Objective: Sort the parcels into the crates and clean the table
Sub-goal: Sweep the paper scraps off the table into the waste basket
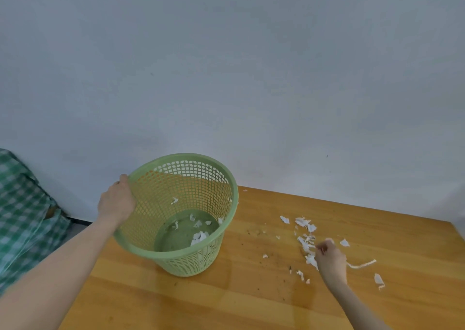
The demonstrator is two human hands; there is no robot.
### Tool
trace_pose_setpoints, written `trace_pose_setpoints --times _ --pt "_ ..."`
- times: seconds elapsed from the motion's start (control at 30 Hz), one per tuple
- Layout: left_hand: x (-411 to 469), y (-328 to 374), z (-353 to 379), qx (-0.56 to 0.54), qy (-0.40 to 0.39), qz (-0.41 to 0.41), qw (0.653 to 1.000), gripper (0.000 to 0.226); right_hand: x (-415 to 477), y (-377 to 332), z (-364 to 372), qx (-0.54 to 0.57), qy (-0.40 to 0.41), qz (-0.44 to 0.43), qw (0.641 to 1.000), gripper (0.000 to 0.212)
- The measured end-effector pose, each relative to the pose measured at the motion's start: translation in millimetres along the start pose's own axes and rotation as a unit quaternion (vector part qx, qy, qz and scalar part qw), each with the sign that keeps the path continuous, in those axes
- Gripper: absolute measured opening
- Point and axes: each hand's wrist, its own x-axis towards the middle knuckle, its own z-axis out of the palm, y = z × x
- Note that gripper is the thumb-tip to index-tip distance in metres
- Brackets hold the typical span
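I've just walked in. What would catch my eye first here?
A green basket, tipped at the table's left edge, stands out; the left hand grips its rim and a few scraps lie inside. To its right, more white scraps litter the wooden table, the right hand among them.

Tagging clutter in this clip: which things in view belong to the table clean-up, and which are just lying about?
Part of the job:
- green basket, tilted at the table's edge
- paper scraps scattered on the table
- paper strip
- scraps in the basket
- dark crumbs on the wood

Just lying about:
- green checked cloth, off to the left
- wall
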Motion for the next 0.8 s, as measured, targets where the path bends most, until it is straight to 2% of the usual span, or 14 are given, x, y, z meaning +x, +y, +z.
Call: trace_pose_setpoints --times 0.1,0.17,0.27,0.4,0.6,0.7,0.77,0.8 --pt "-4 2 -2 0.006 -0.003 -0.005 1.0 0.027 5 -55 -29 0.097 0.05 -0.052 0.993 0.014" --pt "-5 3 -3 0.009 -0.003 -0.006 1.0 0.027 1 -100 -49 0.171 0.047 -0.098 0.979 0.016" --pt "-6 3 -5 0.007 -0.008 -0.012 1.0 0.029 -22 -166 -71 0.24 0.031 -0.202 0.949 0.019" --pt "-7 0 -7 -0.006 -0.011 -0.014 1.0 0.029 -66 -224 -63 0.277 -0.008 -0.368 0.887 0.027" --pt "-9 4 -8 -0.012 -0.008 -0.006 1.0 0.024 -97 -238 9 0.136 -0.134 -0.547 0.815 0.02" --pt "-9 9 -8 -0.006 -0.006 -0.004 1.0 0.026 -99 -232 36 0.002 -0.211 -0.551 0.808 0.029" --pt "-9 9 -8 -0.002 -0.005 -0.005 1.0 0.028 -99 -233 43 -0.124 -0.215 -0.543 0.802 0.034" --pt "-9 9 -8 0.001 -0.004 -0.005 1.0 0.03 -99 -234 43 -0.153 -0.21 -0.542 0.799 0.035"
